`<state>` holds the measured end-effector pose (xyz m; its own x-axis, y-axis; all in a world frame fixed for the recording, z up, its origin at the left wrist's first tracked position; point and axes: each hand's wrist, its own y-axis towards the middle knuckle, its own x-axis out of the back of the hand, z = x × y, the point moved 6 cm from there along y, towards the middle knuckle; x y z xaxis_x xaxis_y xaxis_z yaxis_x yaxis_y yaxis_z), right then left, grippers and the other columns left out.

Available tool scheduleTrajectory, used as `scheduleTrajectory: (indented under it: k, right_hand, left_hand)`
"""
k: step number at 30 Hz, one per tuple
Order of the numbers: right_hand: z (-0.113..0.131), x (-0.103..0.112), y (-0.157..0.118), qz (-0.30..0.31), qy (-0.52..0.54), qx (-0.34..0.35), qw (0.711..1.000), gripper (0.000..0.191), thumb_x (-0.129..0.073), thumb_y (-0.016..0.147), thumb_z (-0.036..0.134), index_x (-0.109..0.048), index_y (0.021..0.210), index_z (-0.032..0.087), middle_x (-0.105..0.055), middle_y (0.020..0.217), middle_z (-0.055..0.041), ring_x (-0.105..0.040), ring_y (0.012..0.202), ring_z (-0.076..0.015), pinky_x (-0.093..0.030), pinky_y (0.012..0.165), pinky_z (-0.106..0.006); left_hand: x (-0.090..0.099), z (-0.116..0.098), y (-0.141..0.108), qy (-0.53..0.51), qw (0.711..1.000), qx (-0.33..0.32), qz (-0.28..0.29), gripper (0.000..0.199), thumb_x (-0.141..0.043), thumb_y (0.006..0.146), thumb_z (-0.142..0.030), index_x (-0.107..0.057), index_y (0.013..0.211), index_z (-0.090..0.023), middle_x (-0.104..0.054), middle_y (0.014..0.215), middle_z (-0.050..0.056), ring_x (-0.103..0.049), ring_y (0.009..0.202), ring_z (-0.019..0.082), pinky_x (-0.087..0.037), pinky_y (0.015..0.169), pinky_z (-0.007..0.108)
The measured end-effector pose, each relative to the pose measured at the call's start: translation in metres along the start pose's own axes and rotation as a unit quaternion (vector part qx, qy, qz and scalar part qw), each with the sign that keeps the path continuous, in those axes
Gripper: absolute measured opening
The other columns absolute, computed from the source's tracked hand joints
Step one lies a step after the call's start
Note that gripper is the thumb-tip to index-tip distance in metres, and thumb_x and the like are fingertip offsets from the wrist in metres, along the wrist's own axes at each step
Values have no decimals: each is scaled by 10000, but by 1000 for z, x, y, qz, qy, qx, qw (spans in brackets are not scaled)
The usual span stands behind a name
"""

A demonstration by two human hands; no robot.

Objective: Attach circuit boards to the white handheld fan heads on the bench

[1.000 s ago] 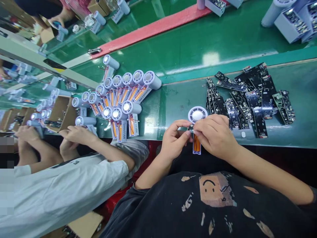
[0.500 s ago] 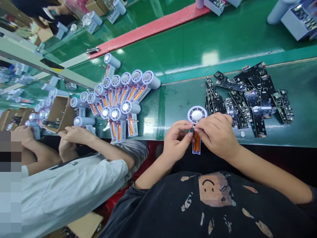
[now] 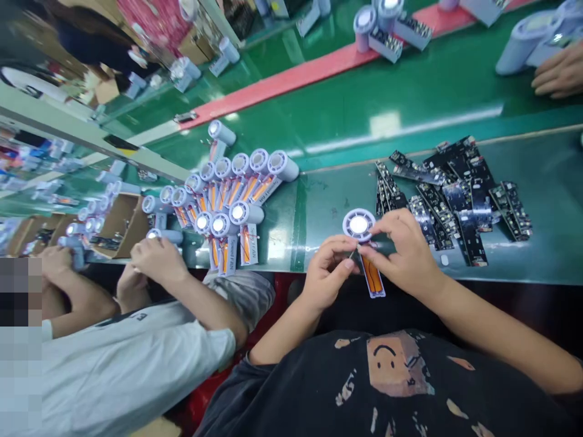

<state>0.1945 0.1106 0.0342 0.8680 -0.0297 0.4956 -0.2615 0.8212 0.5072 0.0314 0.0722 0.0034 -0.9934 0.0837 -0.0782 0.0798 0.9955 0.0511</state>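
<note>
A pale purple handheld fan [image 3: 346, 226] lies at the bench's front edge, its round head away from me. Its open handle shows an orange battery [image 3: 372, 278] with dark wires and sticks out past the edge. My right hand [image 3: 407, 252] grips the fan at head and neck, index finger on the rim and thumb lower down. At the neck, my left hand [image 3: 325, 270] is closed in a pinch on something small and thin, possibly a wire, mostly hidden by the fingertips. To the right lies a loose pile of black circuit boards [image 3: 471, 237].
Several similar fans [image 3: 246, 212] with orange batteries stand grouped on the left. A small white piece [image 3: 444, 260] lies near the front edge. Beside me a co-worker's hands [image 3: 159, 258] work near a cardboard box [image 3: 121, 227]. Another person's hand [image 3: 560, 73] reaches in at upper right.
My right hand has shifted from pinching at the neck to holding the fan's head and neck. The fan's handle has swung to the right. A person's hand has appeared at upper right.
</note>
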Motion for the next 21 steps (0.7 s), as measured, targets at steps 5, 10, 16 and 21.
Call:
scheduleTrajectory:
  k: [5, 10, 16, 21]
  right_hand:
    - [22, -12, -19, 177, -15, 52, 983, 385, -592, 941, 498, -558, 707, 194, -591, 682, -5, -517, 643, -158, -324, 622, -298]
    - [13, -26, -33, 319, -77, -124, 936, 287, -713, 822, 388, -568, 684, 183, -626, 686, -29, -516, 614, -154, -249, 569, -282]
    - [-2, -30, -41, 291, 294, -330, 848, 372, -556, 863, 563, -559, 818, 194, -640, 746, -32, -585, 647, -160, -420, 646, -303]
    - [-5, -33, -55, 235, 450, -413, 756, 682, -635, 714, 808, -561, 952, 173, -555, 613, 40, -482, 483, -101, -364, 519, -253]
  left_hand:
    - [-10, 2, -20, -43, 991, 42, 117, 701, -643, 815, -695, -554, 1396, -315, -458, 1509, 113, -447, 1420, 335, -455, 1128, 501]
    - [-22, 12, -37, -98, 980, 56, 161, 1026, -461, 726, -909, -240, 1576, -380, -211, 1686, 35, -206, 1559, 346, -326, 1226, 533]
    - [-5, 17, -23, 101, 991, -44, 75, 521, -497, 975, -491, -419, 1470, -346, -385, 1593, 97, -396, 1472, 294, -360, 1207, 518]
    - [-20, 7, -3, 336, 922, -162, 107, 589, -504, 894, -135, -428, 1462, -271, -481, 1484, 148, -461, 1384, 285, -397, 1157, 528]
